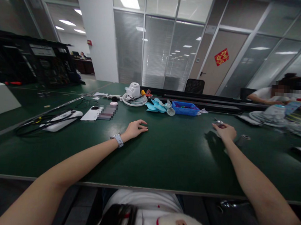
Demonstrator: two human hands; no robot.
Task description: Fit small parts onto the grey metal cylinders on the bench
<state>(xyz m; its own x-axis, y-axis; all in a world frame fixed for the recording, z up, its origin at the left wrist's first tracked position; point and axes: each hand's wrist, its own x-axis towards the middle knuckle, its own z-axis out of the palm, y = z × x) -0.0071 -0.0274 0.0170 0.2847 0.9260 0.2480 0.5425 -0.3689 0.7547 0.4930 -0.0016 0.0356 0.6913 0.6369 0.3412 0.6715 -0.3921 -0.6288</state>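
Note:
My left hand [136,129], with a watch [118,140] on its wrist, is over the green table [157,160] left of the middle. Its fingers are apart and nothing is between them. At the right, my right hand [225,131] has its fingers closed on a small metallic object [219,123], held a little above the tabletop. A grey cylindrical object [243,140] stands just right of that hand. Beyond the hands lie light-blue fan blades [156,106], a white fan [134,98] and a blue basket [185,109] with small items in it.
On the left are a white phone [90,113], a white power strip [63,120] with black cables, and an open black case [46,63]. Plastic-wrapped items [274,115] lie at the right, where another person [266,94] sits behind the table.

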